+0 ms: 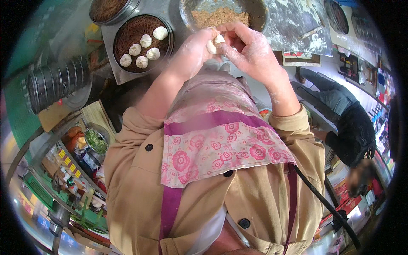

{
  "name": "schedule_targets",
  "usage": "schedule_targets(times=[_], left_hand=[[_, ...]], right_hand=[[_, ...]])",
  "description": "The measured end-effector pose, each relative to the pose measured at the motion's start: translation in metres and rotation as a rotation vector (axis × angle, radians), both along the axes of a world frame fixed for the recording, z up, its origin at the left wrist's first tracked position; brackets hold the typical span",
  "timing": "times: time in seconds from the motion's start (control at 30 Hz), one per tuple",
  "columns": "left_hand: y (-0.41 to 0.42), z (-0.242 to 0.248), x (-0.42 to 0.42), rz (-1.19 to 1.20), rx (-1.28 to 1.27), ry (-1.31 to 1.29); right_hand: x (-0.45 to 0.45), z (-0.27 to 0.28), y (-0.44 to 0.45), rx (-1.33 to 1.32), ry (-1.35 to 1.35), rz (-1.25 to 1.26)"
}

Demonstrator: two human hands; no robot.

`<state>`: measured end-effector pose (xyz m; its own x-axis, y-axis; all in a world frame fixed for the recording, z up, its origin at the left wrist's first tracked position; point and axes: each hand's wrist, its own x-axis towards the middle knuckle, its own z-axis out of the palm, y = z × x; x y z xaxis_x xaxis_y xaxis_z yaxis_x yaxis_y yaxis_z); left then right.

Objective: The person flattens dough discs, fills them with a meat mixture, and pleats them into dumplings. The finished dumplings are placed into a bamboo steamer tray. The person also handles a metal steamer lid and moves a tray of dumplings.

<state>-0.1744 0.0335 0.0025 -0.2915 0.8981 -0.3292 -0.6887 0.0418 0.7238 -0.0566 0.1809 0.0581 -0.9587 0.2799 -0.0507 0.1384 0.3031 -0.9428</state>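
Between my two hands is a small white dough bun (211,47), partly covered by the fingers. My left hand (197,44) cups it from the left side, and my right hand (248,44) pinches its dough edge with thumb and fingers. Flour dusts both hands. Just beyond them stands a metal bowl (265,16) holding minced filling (220,16). To the left, several pleated buns (145,40) lie on the brown woven liner (127,30) of a round steamer tray.
A second lined steamer (106,11) stands at the upper left, near stacked metal steamers (57,81). A floured metal worktop (296,25) at the upper right bears a small stick-like thing (310,32). Another person (347,118) is at the right, apart from my hands.
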Motion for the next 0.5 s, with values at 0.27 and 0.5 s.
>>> schedule_targets(times=[0.27,0.5], left_hand=[[-0.002,-0.006,0.009,0.061,0.009,0.026],[-0.014,-0.019,0.006,0.105,0.050,-0.126]], right_hand=[[-0.002,-0.001,-0.004,0.022,0.031,0.012],[-0.003,-0.012,-0.006,0.205,0.120,0.012]])
